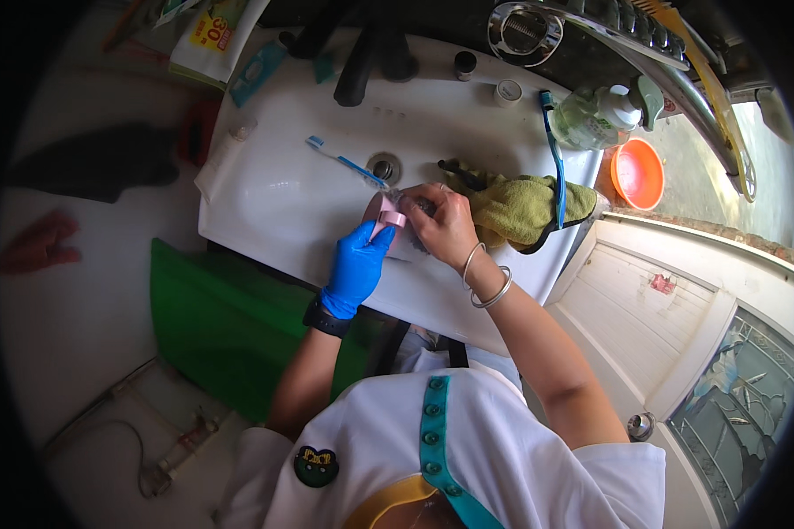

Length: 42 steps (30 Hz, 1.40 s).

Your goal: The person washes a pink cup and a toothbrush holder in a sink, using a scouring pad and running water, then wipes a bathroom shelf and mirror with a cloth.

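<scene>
My left hand (356,268), in a blue disposable glove, grips a pink mug-like item (378,210) by what looks like its handle. Against that pink item works my bare right hand (446,221), its fingers curled round a grey wiry scourer (426,206), which is partly hidden. Both hands are over the front part of a white washbasin (271,192). A blue-and-white toothbrush (347,161) lies in the bowl, with one end near the metal drain (384,168). To the right of my right hand, an olive-green towel (519,205) with a dark border drapes over the basin's side.
Another blue toothbrush (556,159) rests across the right rim and towel. Behind it stands a pump bottle (592,118). The black faucet (356,73), a dark-capped jar (465,65) and a white-lidded jar (507,92) line the back. An orange basin (637,173) sits beyond the white door (642,271).
</scene>
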Each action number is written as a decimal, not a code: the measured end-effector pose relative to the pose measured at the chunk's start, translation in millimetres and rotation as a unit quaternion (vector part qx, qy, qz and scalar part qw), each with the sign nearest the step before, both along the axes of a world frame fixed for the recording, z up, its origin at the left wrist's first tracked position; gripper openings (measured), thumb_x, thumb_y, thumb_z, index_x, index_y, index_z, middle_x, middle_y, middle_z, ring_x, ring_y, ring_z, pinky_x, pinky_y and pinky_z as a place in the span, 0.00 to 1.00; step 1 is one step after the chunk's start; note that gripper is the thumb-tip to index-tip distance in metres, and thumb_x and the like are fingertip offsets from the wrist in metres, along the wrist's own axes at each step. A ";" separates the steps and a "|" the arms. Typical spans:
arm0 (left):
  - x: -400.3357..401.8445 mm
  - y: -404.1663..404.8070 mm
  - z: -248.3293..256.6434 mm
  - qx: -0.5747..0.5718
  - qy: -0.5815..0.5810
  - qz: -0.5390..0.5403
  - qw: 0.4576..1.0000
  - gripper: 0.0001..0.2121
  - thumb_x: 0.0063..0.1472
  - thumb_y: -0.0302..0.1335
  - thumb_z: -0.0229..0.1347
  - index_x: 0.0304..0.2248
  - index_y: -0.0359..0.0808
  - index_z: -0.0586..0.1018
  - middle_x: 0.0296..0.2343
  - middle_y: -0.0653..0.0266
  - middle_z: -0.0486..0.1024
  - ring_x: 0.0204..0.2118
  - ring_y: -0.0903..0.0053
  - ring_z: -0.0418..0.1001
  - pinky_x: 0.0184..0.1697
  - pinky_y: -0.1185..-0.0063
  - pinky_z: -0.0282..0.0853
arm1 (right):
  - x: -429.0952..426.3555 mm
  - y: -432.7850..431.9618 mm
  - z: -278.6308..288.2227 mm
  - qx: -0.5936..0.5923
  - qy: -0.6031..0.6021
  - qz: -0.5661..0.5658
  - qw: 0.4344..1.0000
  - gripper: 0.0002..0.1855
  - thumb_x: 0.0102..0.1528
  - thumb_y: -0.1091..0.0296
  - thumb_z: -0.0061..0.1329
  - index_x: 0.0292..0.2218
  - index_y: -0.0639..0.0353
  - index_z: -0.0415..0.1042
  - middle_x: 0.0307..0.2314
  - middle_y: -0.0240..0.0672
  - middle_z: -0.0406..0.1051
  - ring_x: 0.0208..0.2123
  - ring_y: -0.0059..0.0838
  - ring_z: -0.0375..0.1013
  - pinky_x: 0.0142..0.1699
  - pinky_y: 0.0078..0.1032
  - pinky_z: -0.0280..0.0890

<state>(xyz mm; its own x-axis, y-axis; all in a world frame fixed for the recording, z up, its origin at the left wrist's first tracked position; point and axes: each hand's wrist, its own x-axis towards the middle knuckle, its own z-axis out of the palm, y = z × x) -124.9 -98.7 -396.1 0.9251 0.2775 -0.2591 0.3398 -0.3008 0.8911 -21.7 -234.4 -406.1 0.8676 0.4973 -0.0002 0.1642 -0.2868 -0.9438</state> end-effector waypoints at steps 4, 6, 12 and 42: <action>15.9 1.1 -7.2 -0.051 -0.013 0.073 0.996 0.11 0.61 0.32 0.49 0.34 0.30 0.74 0.21 0.75 0.66 0.26 0.90 0.60 0.30 0.85 0.62 | -4.9 -7.7 2.1 -0.056 0.009 -0.119 0.991 0.09 0.47 0.71 0.48 0.31 0.65 0.73 0.26 0.49 0.70 0.30 0.45 0.70 0.39 0.32 0.66; 29.5 4.2 -3.4 -0.075 0.032 0.059 0.995 0.11 0.60 0.30 0.49 0.38 0.30 0.72 0.26 0.69 0.70 0.29 0.87 0.64 0.34 0.84 0.63 | -14.0 -7.0 15.8 -0.025 0.004 -0.129 0.991 0.09 0.47 0.71 0.48 0.32 0.64 0.73 0.27 0.47 0.69 0.31 0.44 0.70 0.39 0.31 0.66; 30.4 3.9 -9.0 -0.067 -0.004 -0.163 0.984 0.15 0.59 0.25 0.47 0.46 0.35 0.67 0.39 0.59 0.71 0.43 0.71 0.69 0.42 0.78 0.65 | -16.1 1.4 10.4 -0.005 -0.174 -0.012 0.985 0.11 0.43 0.73 0.51 0.33 0.57 0.74 0.29 0.42 0.68 0.32 0.39 0.69 0.37 0.30 0.66; 37.3 -31.6 -30.8 0.401 -0.036 -0.133 0.905 0.02 0.46 0.23 0.52 0.22 0.40 0.73 0.17 0.60 0.73 0.20 0.65 0.74 0.20 0.72 0.68 | 9.8 11.5 -10.2 -0.167 -0.154 -0.087 0.970 0.06 0.46 0.74 0.47 0.28 0.60 0.74 0.25 0.46 0.69 0.26 0.44 0.70 0.32 0.35 0.67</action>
<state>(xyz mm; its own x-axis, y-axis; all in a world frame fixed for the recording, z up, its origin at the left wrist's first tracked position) -87.5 -130.3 -426.9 0.9934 0.1144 -0.0092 0.1098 -0.9242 0.3658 -11.9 -223.0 -416.3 0.9228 0.3608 0.1355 0.3449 -0.6164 -0.7078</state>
